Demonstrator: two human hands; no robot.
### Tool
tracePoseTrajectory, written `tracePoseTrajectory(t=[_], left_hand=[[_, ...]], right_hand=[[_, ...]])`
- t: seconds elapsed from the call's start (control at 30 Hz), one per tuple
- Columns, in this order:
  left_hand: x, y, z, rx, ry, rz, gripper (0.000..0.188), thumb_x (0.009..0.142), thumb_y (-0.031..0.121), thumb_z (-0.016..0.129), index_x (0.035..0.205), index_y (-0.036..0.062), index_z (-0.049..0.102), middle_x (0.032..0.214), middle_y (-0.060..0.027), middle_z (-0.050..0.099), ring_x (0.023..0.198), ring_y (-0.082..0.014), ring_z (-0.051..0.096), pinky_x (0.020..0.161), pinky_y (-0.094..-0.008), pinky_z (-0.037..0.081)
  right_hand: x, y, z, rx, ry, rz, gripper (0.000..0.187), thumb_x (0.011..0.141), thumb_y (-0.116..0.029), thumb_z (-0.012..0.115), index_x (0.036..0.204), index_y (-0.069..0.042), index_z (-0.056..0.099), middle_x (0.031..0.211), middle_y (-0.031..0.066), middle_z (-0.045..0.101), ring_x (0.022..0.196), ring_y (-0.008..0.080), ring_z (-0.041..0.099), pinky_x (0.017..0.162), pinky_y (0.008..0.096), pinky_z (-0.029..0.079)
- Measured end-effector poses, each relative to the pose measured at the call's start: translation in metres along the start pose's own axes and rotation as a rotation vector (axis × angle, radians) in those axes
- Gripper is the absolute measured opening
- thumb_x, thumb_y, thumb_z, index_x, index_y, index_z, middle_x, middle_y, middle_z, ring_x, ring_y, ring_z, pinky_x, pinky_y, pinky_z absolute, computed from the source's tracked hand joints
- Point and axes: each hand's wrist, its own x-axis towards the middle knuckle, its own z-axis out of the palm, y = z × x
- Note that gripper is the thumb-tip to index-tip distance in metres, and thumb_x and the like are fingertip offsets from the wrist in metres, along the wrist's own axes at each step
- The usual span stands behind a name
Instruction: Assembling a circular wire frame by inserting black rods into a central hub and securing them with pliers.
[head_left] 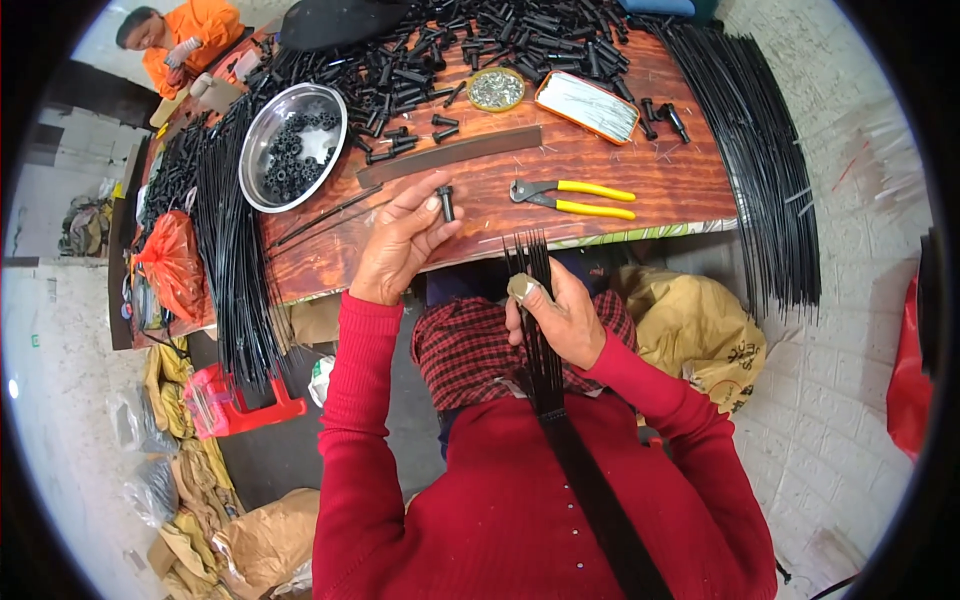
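My left hand is raised over the table's near edge, with a short black plastic tube with a flared end pinched between thumb and fingers. My right hand is closed around a bundle of thin black rods above my lap; their tips fan out past the fingers. A tan wrap covers the right thumb. The lower end of the rods meets a wide black strap that runs down over my red sweater. On the table just beyond both hands lie end-cutting pliers with yellow handles, jaws to the left.
The wooden table bears a heap of black tubes, a steel bowl of small black parts, a round dish and a tray of pins. Long black rods overhang its right end. A person in orange sits far left.
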Motion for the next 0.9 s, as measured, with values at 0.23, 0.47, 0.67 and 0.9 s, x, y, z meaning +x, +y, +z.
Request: tracePoseTrajectory(t=[0.23, 0.47, 0.67, 0.9], left_hand=[[-0.027, -0.013, 0.003, 0.001, -0.127, -0.188, 0.032, 0.096, 0.009, 0.061, 0.126, -0.0003, 0.059, 0.115, -0.0142, 0.067, 0.089, -0.0167, 0.069, 0.069, -0.0238, 0.06], [-0.049, -0.013, 0.012, 0.133, -0.161, -0.216, 0.034, 0.093, 0.005, 0.061, 0.125, -0.0053, 0.06, 0.113, -0.0121, 0.068, 0.094, -0.016, 0.069, 0.08, -0.0256, 0.058], [-0.064, -0.013, 0.019, 0.282, -0.199, -0.207, 0.039, 0.09, 0.005, 0.066, 0.126, -0.0054, 0.06, 0.112, -0.0136, 0.07, 0.094, -0.0147, 0.067, 0.083, -0.0268, 0.055], [-0.071, -0.015, 0.028, 0.328, -0.22, -0.17, 0.032, 0.086, 0.009, 0.072, 0.115, -0.0033, 0.064, 0.098, -0.0084, 0.07, 0.077, -0.0117, 0.064, 0.075, -0.0262, 0.055]], right_hand=[[-0.004, -0.001, 0.002, -0.021, 0.003, -0.002, 0.035, 0.103, -0.033, 0.05, 0.115, 0.0, 0.046, 0.078, 0.0086, 0.06, 0.064, 0.0147, 0.061, 0.061, 0.0271, 0.052], [-0.01, -0.003, 0.009, -0.034, -0.013, -0.045, 0.036, 0.104, -0.032, 0.05, 0.12, 0.0, 0.046, 0.078, 0.0077, 0.06, 0.063, 0.0141, 0.061, 0.061, 0.0261, 0.052], [-0.019, -0.005, 0.015, -0.027, -0.009, -0.049, 0.034, 0.104, -0.03, 0.049, 0.119, 0.0, 0.047, 0.077, 0.0074, 0.06, 0.063, 0.0138, 0.061, 0.061, 0.026, 0.051], [-0.024, -0.004, 0.02, -0.05, -0.027, -0.095, 0.034, 0.104, -0.029, 0.049, 0.119, 0.001, 0.047, 0.077, 0.0074, 0.059, 0.063, 0.0137, 0.06, 0.06, 0.0257, 0.05]])
